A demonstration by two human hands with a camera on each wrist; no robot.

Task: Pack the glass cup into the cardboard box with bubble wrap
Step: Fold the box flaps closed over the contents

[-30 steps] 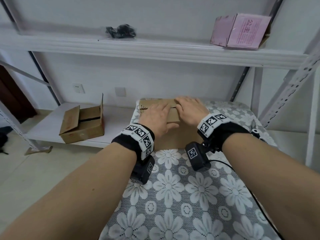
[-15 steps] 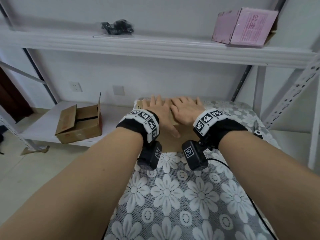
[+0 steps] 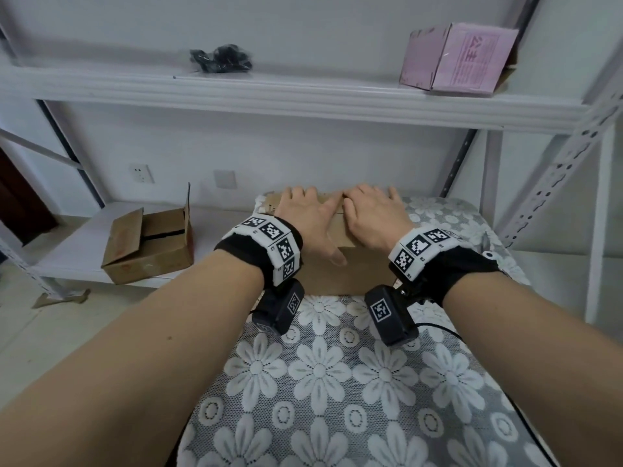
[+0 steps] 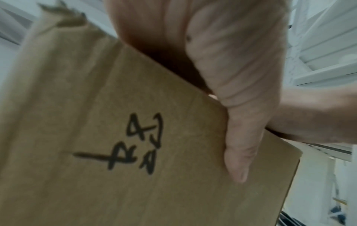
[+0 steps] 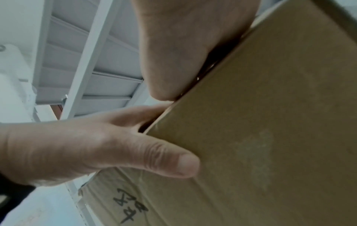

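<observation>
A brown cardboard box [image 3: 354, 274] stands at the far end of the flower-patterned table. Its top flaps are folded down. My left hand [image 3: 303, 214] lies flat on the left flap, with the thumb hanging over the front edge. Beside it, my right hand [image 3: 371, 214] presses flat on the right flap. In the left wrist view the left thumb [image 4: 241, 145] rests against the box's front face [image 4: 115, 168], which carries black handwriting. The right wrist view shows the same box [image 5: 270, 122] from below. No glass cup or bubble wrap is in view.
A second cardboard box [image 3: 148, 244] stands with its flaps up on the low shelf at the left. On the upper shelf are a pink box [image 3: 458, 59] and a black bundle [image 3: 220, 59]. A perforated metal upright [image 3: 556, 183] rises at the right. The floral cloth [image 3: 337, 382] covers the near table.
Both hands have gone from loosely curved on the flaps to flat with fingers stretched toward the box's far edge. The box itself has not shifted.
</observation>
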